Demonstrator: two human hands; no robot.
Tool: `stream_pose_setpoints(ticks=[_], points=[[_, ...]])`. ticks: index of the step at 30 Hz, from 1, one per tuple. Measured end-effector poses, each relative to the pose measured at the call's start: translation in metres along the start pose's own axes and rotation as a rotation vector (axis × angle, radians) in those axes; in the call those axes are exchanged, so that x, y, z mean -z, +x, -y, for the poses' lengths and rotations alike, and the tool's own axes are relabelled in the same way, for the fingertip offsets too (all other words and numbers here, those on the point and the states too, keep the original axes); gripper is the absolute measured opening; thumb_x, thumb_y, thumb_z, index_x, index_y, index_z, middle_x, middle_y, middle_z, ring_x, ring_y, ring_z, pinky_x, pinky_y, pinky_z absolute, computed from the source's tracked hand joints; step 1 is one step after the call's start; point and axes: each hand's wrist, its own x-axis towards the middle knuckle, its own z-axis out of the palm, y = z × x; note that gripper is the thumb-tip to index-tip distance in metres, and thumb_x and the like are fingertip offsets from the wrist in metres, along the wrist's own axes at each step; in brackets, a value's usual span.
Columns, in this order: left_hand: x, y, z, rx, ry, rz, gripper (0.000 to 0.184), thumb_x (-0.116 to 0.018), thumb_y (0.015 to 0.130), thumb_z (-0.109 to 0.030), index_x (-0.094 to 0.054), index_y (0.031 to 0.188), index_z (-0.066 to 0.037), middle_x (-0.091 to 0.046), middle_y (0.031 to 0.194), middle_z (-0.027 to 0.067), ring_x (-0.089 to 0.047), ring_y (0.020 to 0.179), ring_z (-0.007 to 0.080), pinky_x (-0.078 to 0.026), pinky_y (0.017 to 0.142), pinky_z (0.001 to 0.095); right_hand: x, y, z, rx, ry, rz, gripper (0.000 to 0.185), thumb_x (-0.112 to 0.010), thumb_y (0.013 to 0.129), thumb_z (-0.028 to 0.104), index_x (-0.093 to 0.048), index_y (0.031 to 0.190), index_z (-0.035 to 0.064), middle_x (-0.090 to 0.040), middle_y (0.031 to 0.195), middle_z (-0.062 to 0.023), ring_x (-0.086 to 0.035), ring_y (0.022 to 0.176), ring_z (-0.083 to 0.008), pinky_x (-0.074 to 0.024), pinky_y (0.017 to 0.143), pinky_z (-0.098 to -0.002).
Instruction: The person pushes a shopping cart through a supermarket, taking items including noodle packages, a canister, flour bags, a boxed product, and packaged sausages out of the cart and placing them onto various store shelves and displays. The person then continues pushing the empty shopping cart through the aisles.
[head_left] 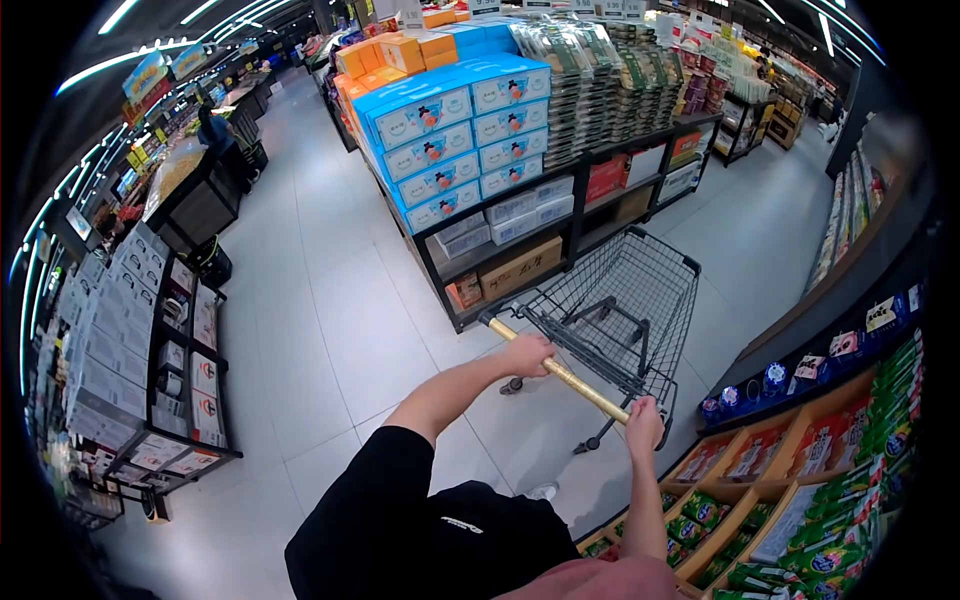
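A dark wire shopping cart (640,300) stands in front of me, angled toward the right, and nothing shows inside its basket. Its yellow push handle (585,385) slants across the middle of the view. Near the middle of that bar, my left hand (528,354) is closed around it. Toward the bar's right end my right hand (644,424) is wrapped around it too. The cart's front left side is close to the black display shelf (440,275). Some of the cart's wheels (590,445) show on the floor below the handle.
Blue boxes (430,150) and orange boxes (400,52) are stacked on the display ahead, beside packaged goods (575,90). Wooden bins of green snack packets (700,508) border my right. White boxes (120,330) fill a rack at left. A person (215,140) stands farther down the tiled aisle (310,250).
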Motion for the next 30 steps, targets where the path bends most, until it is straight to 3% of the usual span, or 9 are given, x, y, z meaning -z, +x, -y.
stream_pose_setpoints(ticks=[3,6,13,17,19,21,22,25,30], points=[[0.028,0.014,0.037,0.151,0.248,0.166,0.033,-0.064,0.078,-0.046,-0.070,0.080,-0.013,-0.069,0.083,0.0086,-0.066,0.088,0.0283,-0.052,0.074,0.0433,0.013,0.021,-0.002,-0.029,-0.030,0.040,0.010,-0.055,0.096,0.021,-0.057,0.096,0.0112,-0.067,0.077,-0.0154,-0.066,0.079,-0.0382,-0.0479,0.070,-0.0497],[0.033,0.038,0.049,0.069,0.379,0.258,0.034,-0.062,0.078,-0.045,-0.070,0.075,-0.012,-0.069,0.075,0.0101,-0.067,0.080,0.0311,-0.053,0.075,0.0427,0.017,0.040,-0.005,0.016,-0.113,0.007,0.016,-0.053,0.097,0.025,-0.058,0.093,0.0100,-0.067,0.075,-0.0164,-0.066,0.073,-0.0387,-0.0488,0.066,-0.0494],[0.030,0.109,0.077,0.176,0.210,0.228,0.025,-0.062,0.075,-0.038,-0.070,0.075,-0.014,-0.069,0.073,0.0117,-0.068,0.072,0.0340,-0.054,0.066,0.0448,0.004,0.110,-0.018,0.070,-0.341,-0.086,0.033,-0.048,0.099,0.034,-0.062,0.083,0.0092,-0.064,0.065,-0.0176,-0.064,0.062,-0.0392,-0.0496,0.059,-0.0495],[0.040,0.167,0.097,0.154,0.170,0.205,0.022,-0.064,0.073,-0.035,-0.071,0.077,-0.014,-0.069,0.073,0.0110,-0.068,0.073,0.0332,-0.054,0.066,0.0446,-0.005,0.172,-0.028,0.084,-0.355,-0.107,0.036,-0.045,0.099,0.034,-0.064,0.083,0.0087,-0.065,0.067,-0.0188,-0.064,0.064,-0.0400,-0.0499,0.062,-0.0514],[0.048,0.201,0.103,0.150,0.154,0.268,0.020,-0.062,0.074,-0.030,-0.073,0.081,-0.016,-0.072,0.082,0.0100,-0.071,0.081,0.0303,-0.054,0.072,0.0428,-0.005,0.200,-0.034,0.048,-0.392,-0.133,0.037,-0.045,0.099,0.034,-0.066,0.083,0.0085,-0.065,0.068,-0.0191,-0.064,0.065,-0.0404,-0.0499,0.063,-0.0521],[0.044,0.232,0.116,0.153,0.138,0.236,0.021,-0.064,0.073,-0.029,-0.074,0.084,-0.014,-0.073,0.082,0.0107,-0.071,0.081,0.0300,-0.055,0.073,0.0419,-0.001,0.232,-0.035,0.023,-0.381,-0.054,0.040,-0.042,0.098,0.035,-0.067,0.083,0.0083,-0.066,0.071,-0.0199,-0.065,0.068,-0.0413,-0.0502,0.066,-0.0531],[0.042,0.249,0.120,0.111,0.124,0.219,0.021,-0.064,0.073,-0.029,-0.074,0.084,-0.014,-0.073,0.082,0.0107,-0.071,0.081,0.0300,-0.055,0.073,0.0419,0.003,0.249,-0.036,-0.064,-0.427,0.046,0.045,-0.037,0.100,0.040,-0.069,0.092,0.0101,-0.069,0.082,-0.0203,-0.067,0.078,-0.0413,-0.0509,0.072,-0.0533],[0.047,0.294,0.134,0.099,0.125,0.255,0.023,-0.064,0.073,-0.028,-0.075,0.086,-0.013,-0.073,0.083,0.0116,-0.072,0.081,0.0297,-0.056,0.073,0.0408,0.002,0.288,-0.041,-0.144,-0.463,0.036,0.047,-0.036,0.100,0.041,-0.069,0.090,0.0088,-0.069,0.082,-0.0206,-0.067,0.078,-0.0414,-0.0510,0.073,-0.0532],[0.040,0.344,0.152,0.043,0.132,0.291,0.022,-0.064,0.073,-0.027,-0.076,0.084,-0.012,-0.073,0.081,0.0124,-0.072,0.080,0.0301,-0.056,0.073,0.0404,-0.008,0.324,-0.054,-0.087,-0.489,-0.135,0.039,-0.044,0.097,0.032,-0.067,0.077,0.0075,-0.067,0.069,-0.0193,-0.066,0.065,-0.0394,-0.0517,0.064,-0.0509]])
